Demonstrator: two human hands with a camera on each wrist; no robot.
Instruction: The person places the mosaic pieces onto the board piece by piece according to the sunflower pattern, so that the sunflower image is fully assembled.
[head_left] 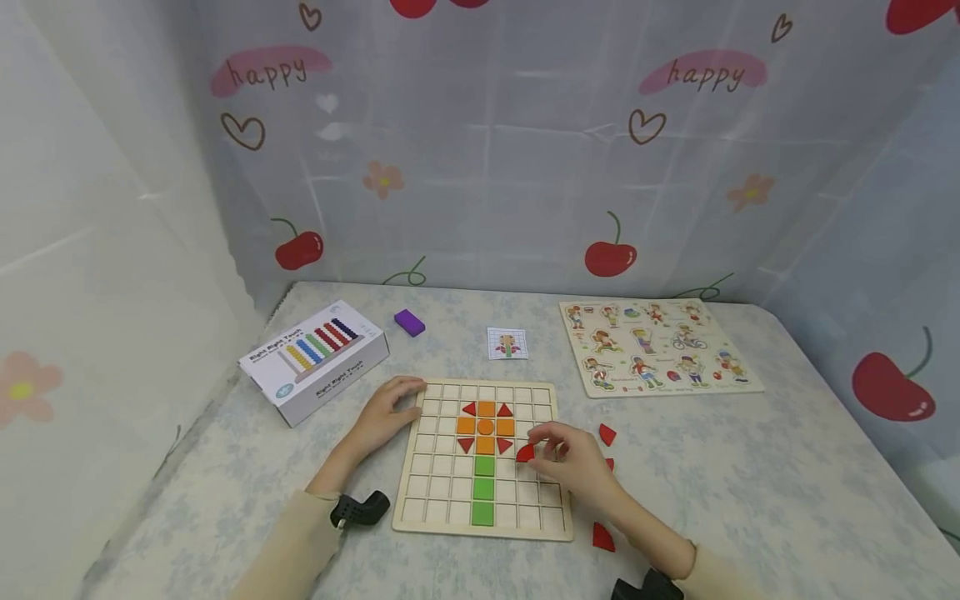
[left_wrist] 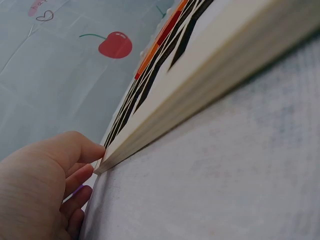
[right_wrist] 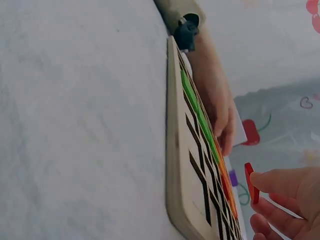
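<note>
A wooden grid board (head_left: pixel 420 500) lies on the table and holds a flower of orange squares, red triangles and a green stem (head_left: pixel 483 489). My left hand (head_left: pixel 390 410) rests against the board's far left corner, and its fingertips (left_wrist: pixel 92 152) touch the corner edge of the board (left_wrist: pixel 200 75). Just over the board's right half, my right hand (head_left: pixel 564 457) pinches a red curved piece (head_left: pixel 525 452). In the right wrist view the piece (right_wrist: pixel 251 182) stands a little off the board (right_wrist: pixel 187 165), held between my right hand's fingertips (right_wrist: pixel 262 178). The left hand (right_wrist: pixel 220 115) lies beyond.
Loose red pieces lie right of the board (head_left: pixel 607 434) and by my right forearm (head_left: pixel 603 537). A white box (head_left: pixel 315 360), a purple block (head_left: pixel 409 322) and a small pattern card (head_left: pixel 507 342) sit behind. A character puzzle board (head_left: pixel 656 346) lies at the back right.
</note>
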